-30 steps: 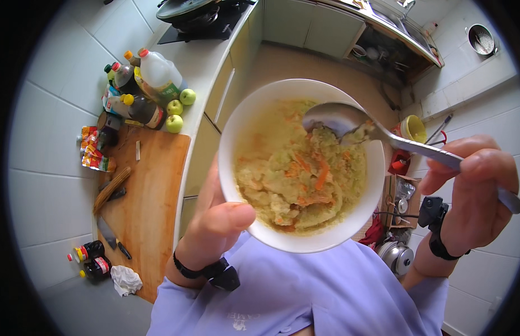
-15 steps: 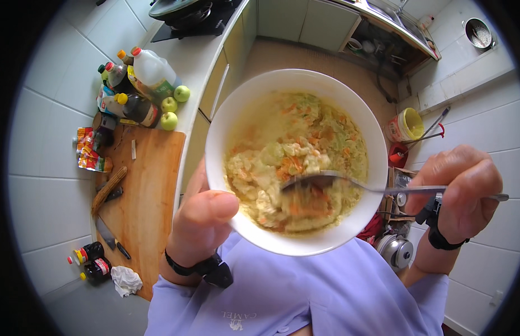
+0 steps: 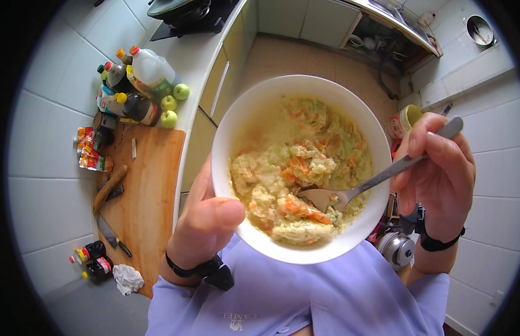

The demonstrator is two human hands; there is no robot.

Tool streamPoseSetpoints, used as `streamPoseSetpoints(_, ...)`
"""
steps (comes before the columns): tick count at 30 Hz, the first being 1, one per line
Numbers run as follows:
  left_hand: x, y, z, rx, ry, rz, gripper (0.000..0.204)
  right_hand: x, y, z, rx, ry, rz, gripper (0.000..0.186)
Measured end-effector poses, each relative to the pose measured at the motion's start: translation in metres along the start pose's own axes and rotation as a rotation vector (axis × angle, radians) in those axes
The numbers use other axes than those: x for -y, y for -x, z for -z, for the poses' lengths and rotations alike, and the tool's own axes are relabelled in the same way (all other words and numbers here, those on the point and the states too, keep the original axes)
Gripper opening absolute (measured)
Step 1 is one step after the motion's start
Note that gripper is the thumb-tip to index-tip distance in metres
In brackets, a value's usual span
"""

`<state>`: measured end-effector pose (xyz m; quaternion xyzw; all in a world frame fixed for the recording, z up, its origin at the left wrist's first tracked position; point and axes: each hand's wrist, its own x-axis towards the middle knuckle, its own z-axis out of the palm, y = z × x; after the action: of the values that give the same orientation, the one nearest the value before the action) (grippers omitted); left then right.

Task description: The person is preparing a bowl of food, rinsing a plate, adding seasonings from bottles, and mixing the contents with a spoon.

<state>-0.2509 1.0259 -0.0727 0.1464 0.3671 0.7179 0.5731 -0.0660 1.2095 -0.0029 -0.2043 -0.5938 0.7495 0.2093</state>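
My left hand grips a white bowl from the left, thumb on its rim and the other fingers mostly hidden behind it. Inside lies a soft, pale yellow-green mash with orange shreds. My right hand, to the right of the bowl, has its fingers closed on the handle of a metal spoon, whose head rests low in the mash, partly covered by it.
To the left are a wooden board with a knife and a dried corn cob, plus several bottles and green apples. A stove, sink cabinet, yellow bucket and steel pot stand around.
The spoon went from raised at the bowl's upper right down into the lower part of the mash, stirring it. Its handle now angles up to the right, with my right hand higher than half a second ago.
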Motion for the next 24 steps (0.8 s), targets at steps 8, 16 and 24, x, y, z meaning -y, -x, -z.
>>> streamPoseSetpoints(8, -0.009, 0.015, -0.014, 0.052, 0.019, 0.062, 0.095, 0.016, -0.005, 0.004, 0.021, -0.102, 0.152, 0.018)
streamPoseSetpoints(16, -0.034, 0.027, -0.026, 0.305, 0.163, 0.181, 0.102, 0.069, 0.005, 0.015, 0.38, -0.142, 0.078, 0.012)
streamPoseSetpoints(24, -0.024, 0.026, -0.016, 0.655, 0.119, -0.024, 0.105, 0.085, 0.008, 0.008, 0.539, -0.21, 0.112, 0.012)
